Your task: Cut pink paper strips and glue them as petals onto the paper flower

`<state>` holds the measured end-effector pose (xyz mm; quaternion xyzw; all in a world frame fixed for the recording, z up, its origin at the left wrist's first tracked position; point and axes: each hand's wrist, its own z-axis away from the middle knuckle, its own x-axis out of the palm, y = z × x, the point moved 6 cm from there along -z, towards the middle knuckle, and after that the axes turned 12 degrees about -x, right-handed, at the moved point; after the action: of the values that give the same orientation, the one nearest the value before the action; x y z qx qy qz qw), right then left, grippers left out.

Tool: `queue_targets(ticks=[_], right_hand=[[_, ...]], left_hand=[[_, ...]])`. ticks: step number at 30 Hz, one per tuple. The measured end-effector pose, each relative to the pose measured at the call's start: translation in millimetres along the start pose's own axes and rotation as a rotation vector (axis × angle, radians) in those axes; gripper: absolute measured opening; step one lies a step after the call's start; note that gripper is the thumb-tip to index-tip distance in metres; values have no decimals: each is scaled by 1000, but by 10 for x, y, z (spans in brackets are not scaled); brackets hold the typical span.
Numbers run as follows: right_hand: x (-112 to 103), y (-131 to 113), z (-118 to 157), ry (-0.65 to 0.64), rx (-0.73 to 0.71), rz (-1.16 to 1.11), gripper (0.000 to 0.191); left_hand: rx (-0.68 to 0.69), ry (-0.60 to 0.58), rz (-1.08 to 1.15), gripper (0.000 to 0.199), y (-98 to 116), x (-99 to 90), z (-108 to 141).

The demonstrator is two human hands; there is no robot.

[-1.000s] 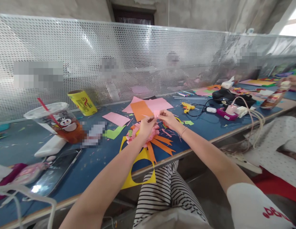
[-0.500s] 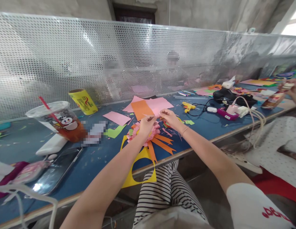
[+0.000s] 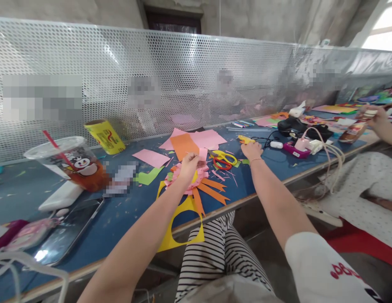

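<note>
My left hand [image 3: 190,165] pinches a small pink paper piece [image 3: 202,153] above a pink paper flower [image 3: 202,173] with a yellow centre, partly hidden by that hand. Orange forked paper strips [image 3: 213,194] fan out from the flower toward the table's front edge. Under it lies a yellow sheet [image 3: 164,243] with round cut-outs, overhanging the edge. Over to the right, my right hand [image 3: 252,150] is closed around the handle of a yellow hot glue gun [image 3: 245,139]. Between the hands rest scissors [image 3: 226,157] with yellow and red handles.
A drink cup [image 3: 84,166], a tilted yellow tube [image 3: 105,136] and a phone [image 3: 72,231] are at left. Pink sheets [image 3: 151,158] and orange paper [image 3: 183,146] lie behind the flower. A purple power strip [image 3: 295,150] with cables is at right; beyond it, another person's hand [image 3: 380,120] holds a bottle.
My right hand has left the pink paper and moved right onto the glue gun, uncovering the scissors. My left hand still holds the pink piece above the flower.
</note>
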<state>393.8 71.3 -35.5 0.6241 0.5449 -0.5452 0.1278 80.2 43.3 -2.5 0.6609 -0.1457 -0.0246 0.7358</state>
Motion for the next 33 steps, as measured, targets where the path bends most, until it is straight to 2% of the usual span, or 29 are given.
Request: queue_targets(ticks=[5, 9, 16, 19, 21, 25, 28, 30, 33], right_hand=[[59, -13, -31, -24, -24, -16, 49], [45, -2, -59, 17, 12, 31, 61], [113, 11, -153, -168, -1, 85, 68], [143, -19, -154, -308, -148, 117, 56], [130, -31, -130, -351, -213, 134, 43], [43, -77, -83, -285, -186, 36, 33], [-13, -280, -29, -195, -241, -149, 27], [-81, -464, 35, -102, -307, -281, 31], [-205, -724, 188, 11, -407, -415, 46]], left_hand=[[40, -3, 6, 17, 26, 11, 28], [83, -16, -26, 15, 27, 14, 16], [111, -4, -72, 18, 48, 12, 12], [106, 24, -105, 19, 51, 19, 13], [99, 47, -145, 19, 41, 14, 0], [114, 63, -207, 19, 13, -5, -43], [141, 68, -262, 19, -2, -25, -71], [151, 90, -305, 19, -13, -49, -91], [143, 111, -308, 21, -43, -84, -129]])
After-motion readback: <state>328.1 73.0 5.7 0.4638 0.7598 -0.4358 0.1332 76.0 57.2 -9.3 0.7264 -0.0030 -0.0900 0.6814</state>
